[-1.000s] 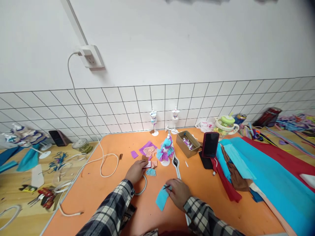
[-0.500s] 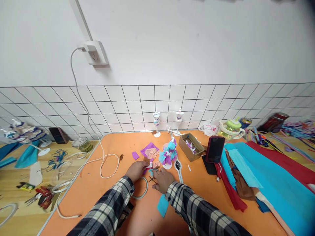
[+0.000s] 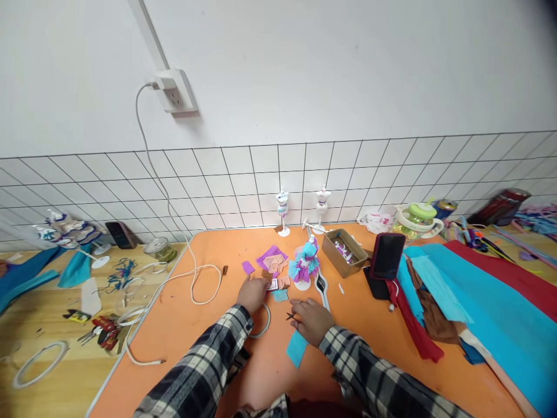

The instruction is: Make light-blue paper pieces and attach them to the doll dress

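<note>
Head view: small dark scissors (image 3: 290, 316) pinched in right hand (image 3: 311, 320) grip, on orange table (image 3: 209, 325), above flat blue paper scrap (image 3: 296, 349). Left hand (image 3: 253, 294) grip closed on small white-and-red tag (image 3: 272, 284) beside soft pink and purple scraps (image 3: 275, 264). Right hand drawn back from scraps since half a second ago.

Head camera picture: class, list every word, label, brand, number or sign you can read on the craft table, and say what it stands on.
No text reads clearly.
Small white card by the left hand: dark print, too small to read.
White bag at the wall: pink marks, blurred.
Can near the green-lidded cup: print blurred.
Phone on its stand: screen dark, nothing shown.
</note>
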The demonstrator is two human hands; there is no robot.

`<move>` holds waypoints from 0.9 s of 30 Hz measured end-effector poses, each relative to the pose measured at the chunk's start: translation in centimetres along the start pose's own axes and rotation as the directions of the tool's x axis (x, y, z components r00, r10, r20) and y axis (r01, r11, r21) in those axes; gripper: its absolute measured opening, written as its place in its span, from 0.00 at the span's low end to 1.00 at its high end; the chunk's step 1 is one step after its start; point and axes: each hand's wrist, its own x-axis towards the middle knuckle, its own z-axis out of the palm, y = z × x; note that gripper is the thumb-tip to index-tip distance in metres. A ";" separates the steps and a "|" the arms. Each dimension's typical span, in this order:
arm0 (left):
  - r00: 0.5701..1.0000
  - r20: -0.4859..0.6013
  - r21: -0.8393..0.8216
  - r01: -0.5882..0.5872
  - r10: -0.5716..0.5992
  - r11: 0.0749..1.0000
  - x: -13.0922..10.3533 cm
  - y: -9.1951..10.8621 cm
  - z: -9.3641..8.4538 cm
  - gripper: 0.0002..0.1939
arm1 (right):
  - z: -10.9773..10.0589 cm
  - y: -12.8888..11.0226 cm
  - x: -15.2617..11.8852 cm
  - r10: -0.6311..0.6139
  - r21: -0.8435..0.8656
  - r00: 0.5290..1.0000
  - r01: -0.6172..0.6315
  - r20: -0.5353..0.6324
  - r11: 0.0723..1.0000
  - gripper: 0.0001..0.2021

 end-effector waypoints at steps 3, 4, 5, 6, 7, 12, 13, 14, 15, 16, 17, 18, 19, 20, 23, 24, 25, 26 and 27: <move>0.995 -0.101 -0.007 0.015 -0.015 1.000 0.5 -0.4 -0.4 0.15 | -0.2 1.3 -2.1 0.084 0.023 0.996 -0.083 -0.020 0.996 0.11; 0.992 -0.126 -0.015 0.015 -0.017 1.000 0.6 -0.4 -0.3 0.15 | -0.1 1.6 -2.6 0.102 0.034 0.995 -0.101 -0.023 0.994 0.11; 0.989 -0.147 -0.025 0.014 -0.018 1.000 0.7 -0.4 -0.3 0.14 | 0.1 2.0 -3.0 0.113 0.046 0.993 -0.112 -0.025 0.993 0.12; 0.986 -0.164 -0.036 0.014 -0.020 0.999 0.8 -0.4 -0.1 0.13 | 0.4 2.2 -3.2 0.121 0.061 0.992 -0.119 -0.027 0.991 0.13; 0.984 -0.179 -0.047 0.014 -0.022 0.999 0.8 -0.4 0.0 0.13 | 0.8 2.4 -3.3 0.128 0.076 0.991 -0.126 -0.030 0.989 0.15; 0.974 -0.225 -0.089 0.020 -0.039 0.996 0.1 -0.5 0.4 0.17 | 2.2 2.9 -2.7 0.178 0.145 0.983 -0.168 -0.056 0.975 0.14; 0.971 -0.237 -0.093 0.012 -0.034 0.996 -0.2 -0.5 0.4 0.19 | 2.3 3.0 -2.6 0.186 0.156 0.981 -0.175 -0.061 0.972 0.12; 0.968 -0.251 -0.095 0.003 -0.027 0.995 -0.5 -0.4 0.3 0.22 | 2.3 3.0 -2.6 0.193 0.166 0.979 -0.180 -0.065 0.969 0.10; 0.964 -0.265 -0.092 -0.004 -0.021 0.996 -0.9 -0.3 0.2 0.24 | 2.3 3.1 -2.6 0.198 0.177 0.978 -0.184 -0.068 0.967 0.07; 0.957 -0.287 -0.088 -0.001 -0.025 0.996 -1.3 -0.1 0.1 0.26 | 2.3 3.2 -2.6 0.200 0.188 0.977 -0.184 -0.071 0.965 0.06; 0.946 -0.321 -0.092 0.010 -0.039 0.996 -1.8 0.2 0.1 0.27 | 2.2 3.3 -2.7 0.200 0.200 0.977 -0.182 -0.074 0.963 0.05; 0.931 -0.360 -0.114 0.013 -0.054 0.993 -2.3 0.7 0.1 0.26 | 2.2 3.3 -2.7 0.200 0.212 0.977 -0.180 -0.079 0.961 0.05; 0.916 -0.396 -0.150 0.003 -0.063 0.989 -2.9 1.2 0.3 0.25 | 2.2 3.3 -2.8 0.200 0.224 0.976 -0.177 -0.086 0.958 0.04; 0.902 -0.427 -0.191 -0.021 -0.064 0.981 -3.5 1.9 0.6 0.23 | 2.1 3.3 -2.9 0.203 0.236 0.975 -0.176 -0.093 0.956 0.04; 0.929 -0.360 -0.298 -0.197 0.081 0.934 -5.0 4.2 2.1 0.19 | 2.1 3.1 -3.1 0.221 0.283 0.969 -0.183 -0.110 0.941 0.03; 0.944 -0.275 -0.350 -0.276 0.183 0.895 -5.4 5.0 2.7 0.23 | 2.1 3.0 -3.2 0.225 0.302 0.968 -0.183 -0.112 0.936 0.03; 0.943 -0.188 -0.401 -0.327 0.273 0.855 -5.6 5.6 3.2 0.31 | 2.1 2.9 -3.4 0.226 0.322 0.968 -0.180 -0.111 0.929 0.03; 0.932 -0.110 -0.454 -0.356 0.345 0.817 -5.7 6.2 3.6 0.38 | 1.9 2.8 -3.5 0.225 0.342 0.968 -0.176 -0.110 0.923 0.03; 0.920 -0.043 -0.515 -0.354 0.389 0.781 -5.6 6.6 3.9 0.42 | 1.8 2.6 -3.7 0.223 0.362 0.969 -0.171 -0.109 0.917 0.02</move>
